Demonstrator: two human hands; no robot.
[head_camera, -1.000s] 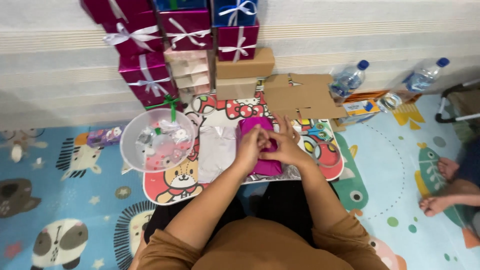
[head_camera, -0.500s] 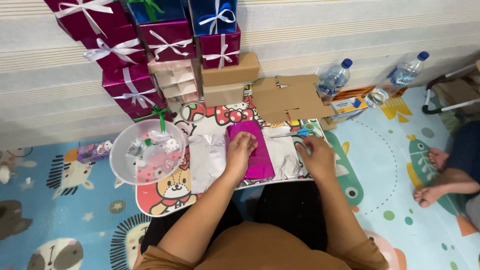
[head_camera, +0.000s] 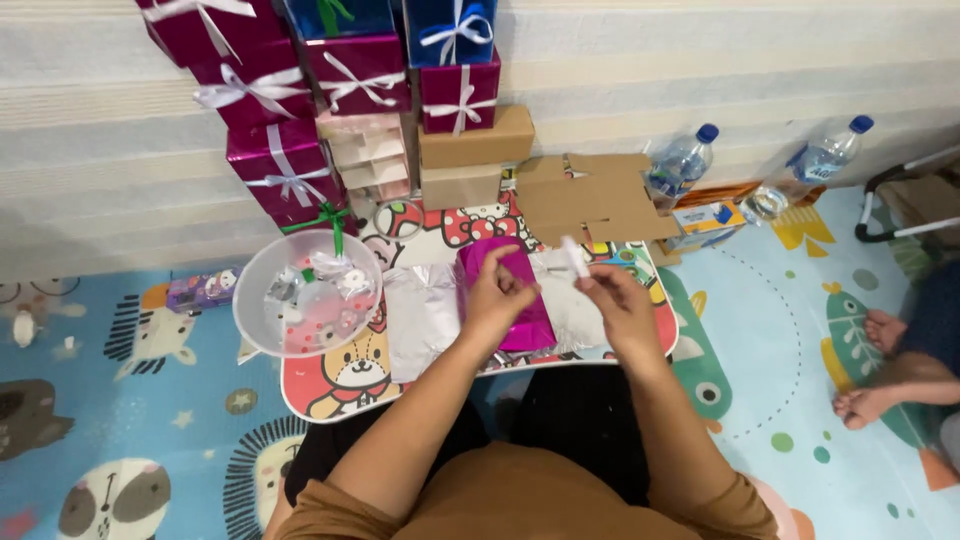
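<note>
A shiny magenta wrapped box (head_camera: 520, 300) lies on silver foil paper (head_camera: 425, 310) on a small cartoon-printed lap table (head_camera: 330, 385). My left hand (head_camera: 497, 295) rests on top of the box, fingers curled over it. My right hand (head_camera: 615, 300) is lifted just right of the box and pinches a small white strip (head_camera: 572, 255) between thumb and fingers.
A clear plastic bowl (head_camera: 305, 292) of small wrapped bits sits at the table's left. Magenta and blue gift boxes (head_camera: 340, 80) with bows and brown cardboard boxes (head_camera: 475, 150) stack against the wall. Flat cardboard (head_camera: 595, 195) and two water bottles (head_camera: 680, 165) lie right. Another person's bare feet (head_camera: 880, 370) are at far right.
My right hand left the box, reached right across the table, then rose holding a small white strip. My left hand stayed on the box. The camera view shifted slightly.
</note>
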